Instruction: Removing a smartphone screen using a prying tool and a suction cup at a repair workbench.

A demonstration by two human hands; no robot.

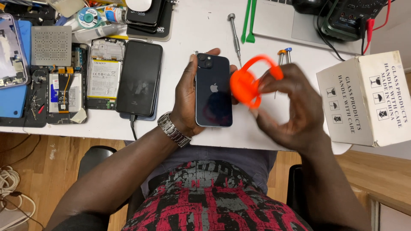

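Observation:
My left hand grips a dark blue phone by its left edge, back side up, just above the white table. My right hand holds an orange suction-cup tool with a ring handle, right beside the phone's right edge. The tool is motion-blurred. A metal watch sits on my left wrist.
Opened phones with exposed batteries and a black phone lie at left. A screwdriver, green pry tools, a laptop and a multimeter sit at the back. A white cardboard box stands right.

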